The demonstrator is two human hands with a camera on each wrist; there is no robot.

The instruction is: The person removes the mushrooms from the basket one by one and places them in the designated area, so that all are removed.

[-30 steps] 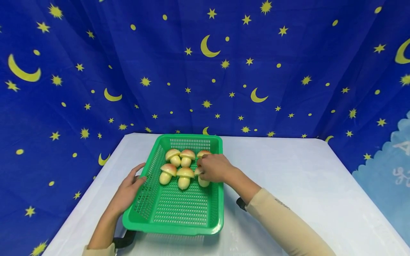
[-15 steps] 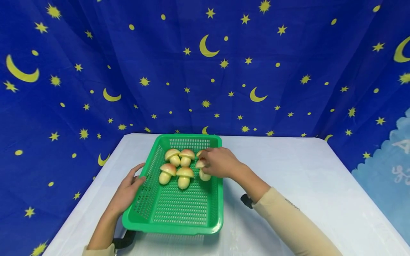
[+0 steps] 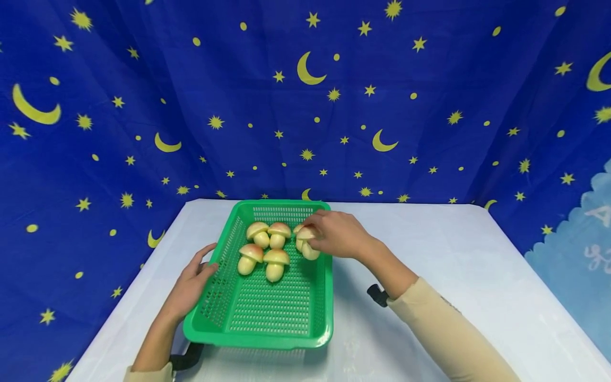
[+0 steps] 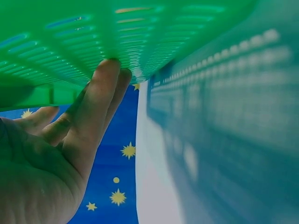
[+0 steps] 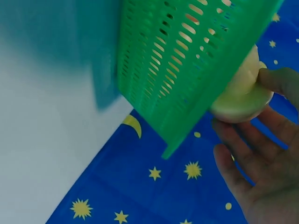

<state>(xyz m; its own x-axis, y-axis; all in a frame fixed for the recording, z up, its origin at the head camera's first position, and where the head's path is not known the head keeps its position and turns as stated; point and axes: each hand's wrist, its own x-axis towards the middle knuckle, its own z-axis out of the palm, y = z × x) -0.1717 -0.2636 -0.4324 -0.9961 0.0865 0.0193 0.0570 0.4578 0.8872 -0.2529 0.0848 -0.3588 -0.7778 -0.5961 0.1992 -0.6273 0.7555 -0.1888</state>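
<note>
Head view: your right hand (image 3: 340, 234) pinches one mushroom (image 3: 311, 252), thumb and fingers parted only by its thickness. It is held directly at your fingertips, cap uppermost, over the right rear part of the green basket (image 3: 258, 342); whether its stem touches the floor cannot be told. Six mushrooms are counted: the pinched one; a partly hidden one (image 3: 297, 229) just beside it; a rear pair (image 3: 279, 234) and a front pair (image 3: 274, 266), both to the left of your fingertips. Slotted floor is exposed from the front pair to the near rim, and a bare gap parts the pairs from the pinched mushroom. Your right wrist lies beyond the right rim. Your left hand (image 3: 188, 289) rests on the left side, fingers extended against the outer wall (left wrist view). One white table (image 3: 406, 233) extends rightward, one starry cloth (image 3: 410, 58) hanging behind.
</note>
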